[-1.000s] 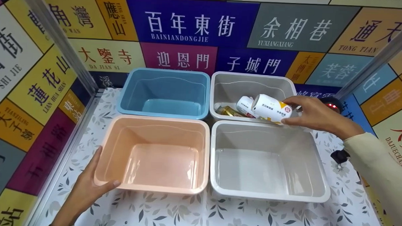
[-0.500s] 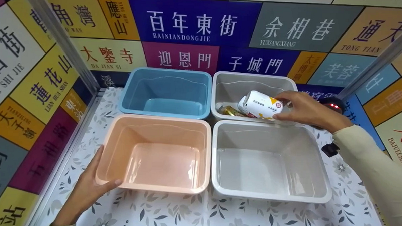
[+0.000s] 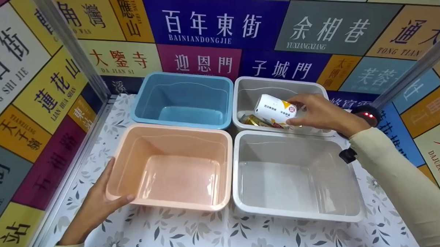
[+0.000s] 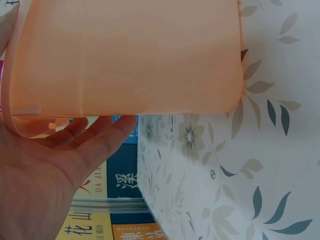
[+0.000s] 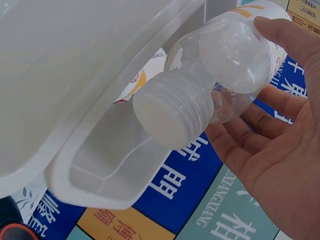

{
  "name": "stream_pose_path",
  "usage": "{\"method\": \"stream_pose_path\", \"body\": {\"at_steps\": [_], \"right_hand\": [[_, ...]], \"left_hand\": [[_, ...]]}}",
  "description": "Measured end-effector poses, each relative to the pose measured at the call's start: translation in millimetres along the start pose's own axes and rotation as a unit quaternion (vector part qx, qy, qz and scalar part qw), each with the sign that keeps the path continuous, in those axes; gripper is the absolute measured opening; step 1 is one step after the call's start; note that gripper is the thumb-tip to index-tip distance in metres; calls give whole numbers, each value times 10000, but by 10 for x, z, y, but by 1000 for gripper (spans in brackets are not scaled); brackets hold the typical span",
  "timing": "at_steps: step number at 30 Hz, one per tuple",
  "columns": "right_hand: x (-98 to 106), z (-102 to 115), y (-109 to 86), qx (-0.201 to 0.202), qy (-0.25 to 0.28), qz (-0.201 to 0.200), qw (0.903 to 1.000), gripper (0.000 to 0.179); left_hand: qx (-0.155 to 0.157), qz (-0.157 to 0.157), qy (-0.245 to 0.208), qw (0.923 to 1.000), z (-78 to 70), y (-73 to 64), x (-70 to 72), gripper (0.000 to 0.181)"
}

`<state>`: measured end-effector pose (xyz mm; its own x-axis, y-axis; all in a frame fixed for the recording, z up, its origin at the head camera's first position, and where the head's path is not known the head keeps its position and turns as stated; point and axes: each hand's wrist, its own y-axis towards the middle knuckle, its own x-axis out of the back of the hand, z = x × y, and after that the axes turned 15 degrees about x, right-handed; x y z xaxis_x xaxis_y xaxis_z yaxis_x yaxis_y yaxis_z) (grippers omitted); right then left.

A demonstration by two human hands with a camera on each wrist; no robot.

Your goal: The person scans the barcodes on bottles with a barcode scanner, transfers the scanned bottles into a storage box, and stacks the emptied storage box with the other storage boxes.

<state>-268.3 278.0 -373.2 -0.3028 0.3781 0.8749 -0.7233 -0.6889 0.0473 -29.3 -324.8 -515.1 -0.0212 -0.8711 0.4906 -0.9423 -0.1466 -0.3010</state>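
Note:
My right hand (image 3: 317, 111) grips a clear plastic bottle (image 3: 276, 106) around its white and yellow label, tilted over the rear light-grey bin (image 3: 280, 81). In the right wrist view the bottle's white cap (image 5: 162, 112) faces the camera, and the thumb and fingers are on opposite sides of the label. Below the bottle, a gold-wrapped item (image 3: 255, 120) lies in the bin, with other contents partly hidden. My left hand (image 3: 96, 203) holds the near left corner of the peach bin (image 3: 169, 204), its thumb over the front rim and its fingers along the outer left wall (image 4: 125, 60).
A blue bin (image 3: 181, 124) stands behind the peach one, with a second light-grey bin (image 3: 297, 214) at front right. All stand close together on a leaf-patterned tabletop (image 3: 186, 235). Walls with printed signs (image 3: 212, 21) enclose the back and sides.
My right hand has carried the bottle leftward and slightly toward the back, further over the rear grey bin. The left hand keeps its place on the peach bin.

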Motion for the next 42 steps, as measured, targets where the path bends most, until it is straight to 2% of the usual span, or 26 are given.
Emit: {"method": "stream_pose_path", "body": {"at_steps": [6, 18, 32, 42], "right_hand": [[-33, 41, 203, 188, -88, 3, 9998, 65], [-149, 139, 564, 394, -73, 159, 9991, 66], [-288, 295, 906, 395, -45, 279, 9988, 65], [-368, 467, 1112, 699, 46, 427, 9966, 62]], "left_hand": [[97, 27, 3, 9999, 3, 0, 4, 126], [-13, 61, -104, 9999, 8, 0, 0, 126], [-99, -18, -3, 9999, 13, 11, -9, 128], [-12, -43, 3, 10000, 10, 0, 2, 128]]}}
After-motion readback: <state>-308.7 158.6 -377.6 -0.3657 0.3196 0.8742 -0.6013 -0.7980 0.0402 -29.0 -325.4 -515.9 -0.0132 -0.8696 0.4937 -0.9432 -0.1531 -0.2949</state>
